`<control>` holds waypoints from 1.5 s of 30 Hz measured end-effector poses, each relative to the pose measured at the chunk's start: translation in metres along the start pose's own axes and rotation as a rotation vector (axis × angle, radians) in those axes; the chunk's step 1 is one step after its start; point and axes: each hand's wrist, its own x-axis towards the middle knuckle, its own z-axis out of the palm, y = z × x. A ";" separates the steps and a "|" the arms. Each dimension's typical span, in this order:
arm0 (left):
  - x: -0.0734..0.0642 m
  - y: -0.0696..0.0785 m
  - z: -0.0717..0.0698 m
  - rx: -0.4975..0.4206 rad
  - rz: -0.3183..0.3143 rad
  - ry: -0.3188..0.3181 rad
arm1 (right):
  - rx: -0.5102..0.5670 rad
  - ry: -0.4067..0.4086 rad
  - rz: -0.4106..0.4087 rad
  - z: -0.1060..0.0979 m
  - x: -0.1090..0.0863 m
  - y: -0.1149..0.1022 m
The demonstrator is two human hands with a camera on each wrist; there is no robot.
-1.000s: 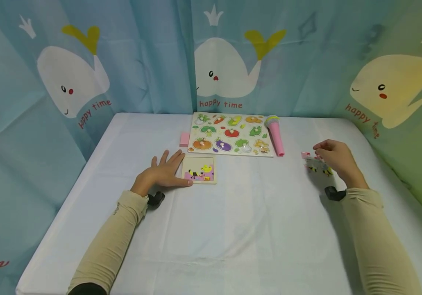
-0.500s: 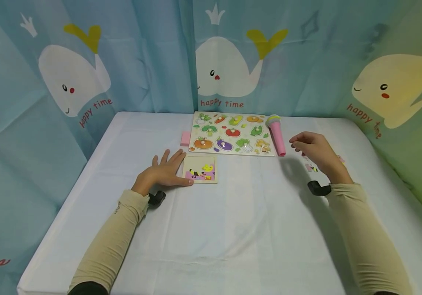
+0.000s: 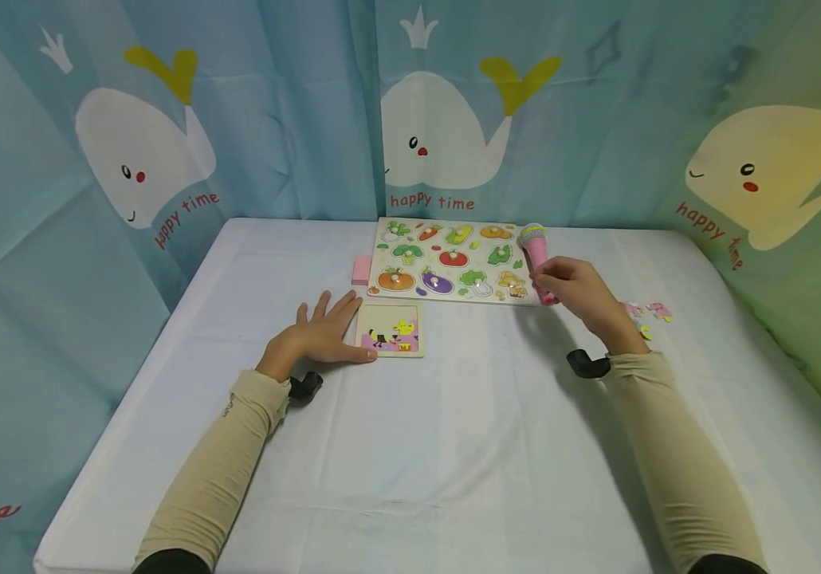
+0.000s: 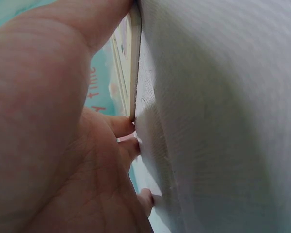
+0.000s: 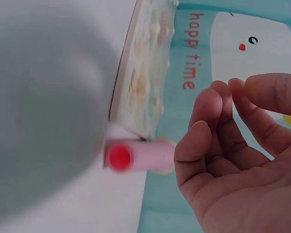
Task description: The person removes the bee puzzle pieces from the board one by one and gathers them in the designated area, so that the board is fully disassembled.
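In the head view my left hand [image 3: 317,333] lies with spread fingers at the left edge of a small square puzzle board [image 3: 389,328], its thumb on the lower left corner. Pink, yellow and black picture pieces fill the board's lower part. Its pale edge [image 4: 136,63] shows beside the fingers in the left wrist view. My right hand [image 3: 583,295] hovers over the lower end of a pink toy microphone [image 3: 536,249], fingers bent. In the right wrist view the thumb and index fingertips [image 5: 236,86] come together; whether a small piece is between them does not show.
Several small puzzle pieces [image 3: 657,312] lie to the right, partly behind the right hand. A vegetable peg puzzle [image 3: 453,259] lies at the back next to the microphone. A pink block [image 3: 361,270] sits to its left. A whale-print curtain [image 3: 296,119] borders the white table [image 3: 453,446].
My right hand has moved left from the loose puzzle pieces to above the microphone, uncovering some pieces. The left hand has stayed by the small board.
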 end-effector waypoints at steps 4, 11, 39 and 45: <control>0.001 -0.001 0.000 0.014 -0.002 0.003 | 0.029 -0.019 -0.019 0.010 0.007 0.000; -0.002 -0.001 0.000 0.012 -0.004 0.003 | 0.033 -0.067 -0.038 0.030 0.016 -0.006; 0.000 0.001 0.001 0.021 -0.012 0.005 | 0.015 -0.187 -0.119 0.079 0.030 -0.036; 0.000 0.000 0.001 0.023 -0.014 0.006 | -0.016 -0.225 -0.164 0.093 0.034 -0.042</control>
